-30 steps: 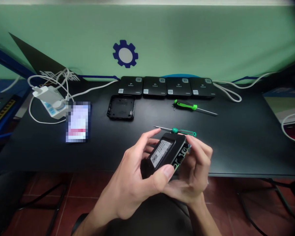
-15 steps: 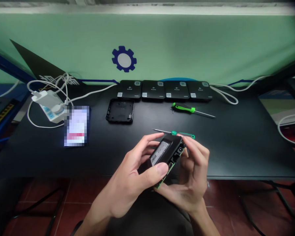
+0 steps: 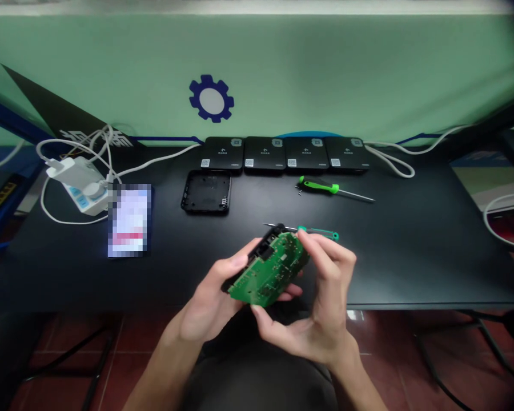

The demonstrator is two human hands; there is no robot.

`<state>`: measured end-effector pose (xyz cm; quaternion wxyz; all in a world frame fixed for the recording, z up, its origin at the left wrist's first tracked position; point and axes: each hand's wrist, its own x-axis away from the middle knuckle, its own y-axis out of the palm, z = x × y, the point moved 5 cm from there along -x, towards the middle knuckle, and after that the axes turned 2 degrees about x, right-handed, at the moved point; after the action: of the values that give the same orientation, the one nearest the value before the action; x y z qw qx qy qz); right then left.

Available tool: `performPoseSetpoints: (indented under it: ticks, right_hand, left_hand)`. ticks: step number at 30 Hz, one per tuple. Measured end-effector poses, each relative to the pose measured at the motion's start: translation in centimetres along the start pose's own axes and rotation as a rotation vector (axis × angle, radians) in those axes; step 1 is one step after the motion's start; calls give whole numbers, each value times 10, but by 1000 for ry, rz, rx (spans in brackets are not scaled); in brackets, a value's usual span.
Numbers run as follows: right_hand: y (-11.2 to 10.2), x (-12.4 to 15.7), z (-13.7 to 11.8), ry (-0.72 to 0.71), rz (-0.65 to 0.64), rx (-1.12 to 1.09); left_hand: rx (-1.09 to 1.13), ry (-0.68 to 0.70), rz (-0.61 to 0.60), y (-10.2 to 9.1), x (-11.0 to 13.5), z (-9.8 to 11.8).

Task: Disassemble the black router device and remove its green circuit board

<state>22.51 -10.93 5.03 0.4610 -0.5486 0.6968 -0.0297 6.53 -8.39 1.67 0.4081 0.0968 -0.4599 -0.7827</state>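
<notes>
Above the table's front edge, a green circuit board point(image 3: 270, 268) faces me, tilted, in front of a black plastic housing point(image 3: 257, 249). My left hand point(image 3: 216, 294) is closed around the housing, thumb along its upper edge and fingertips showing past the lower right. With fingertips at the board's upper right corner and thumb at its bottom edge, my right hand point(image 3: 325, 297) grips the circuit board. Whether the board still touches the housing all round cannot be seen. Just behind the hands lies a thin tool with a green handle point(image 3: 321, 233), partly covered.
A black open shell point(image 3: 206, 192) lies left of centre. Several black boxes point(image 3: 223, 153) line the back. A green and black screwdriver point(image 3: 319, 185) lies beside small screws point(image 3: 300, 193). On the left are a phone point(image 3: 131, 221), a white power strip point(image 3: 88, 197) and cables.
The housing and board have been turned over, so the board's green face shows instead of the labelled black side. My left thumb has moved to the upper edge.
</notes>
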Motion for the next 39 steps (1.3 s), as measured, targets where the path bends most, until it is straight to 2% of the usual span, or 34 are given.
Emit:
performPoseSetpoints:
  ticks: [3, 7, 12, 18, 23, 25, 29, 34, 39]
  right_hand:
    - [4, 0, -1, 13, -53, -2]
    - [7, 1, 1, 31, -107, -55]
    - [6, 4, 2, 41, -167, -113]
    - [1, 9, 0, 30, -139, -157]
    - [-5, 8, 1, -4, -121, -229]
    - [-6, 8, 1, -13, -161, -286]
    - [-10, 9, 1, -36, -259, -345]
    - [-15, 8, 8, 16, -244, -211]
    - [-13, 6, 13, 11, -230, -155]
  left_hand:
    - [196, -91, -2, -7, -2, -4]
    - [306, -132, 42, -15, -4, -4]
    - [339, -154, 69, -18, -3, -6]
    - [343, -153, -20, -8, -2, -7]
    - [362, -126, -42, -17, 4, -10]
    - [317, -101, -44, -20, 6, -12]
    - [186, 49, -48, -16, 7, -8]
    - [-62, 184, -88, 0, 10, 0]
    - [-408, 293, -46, -1, 9, 1]
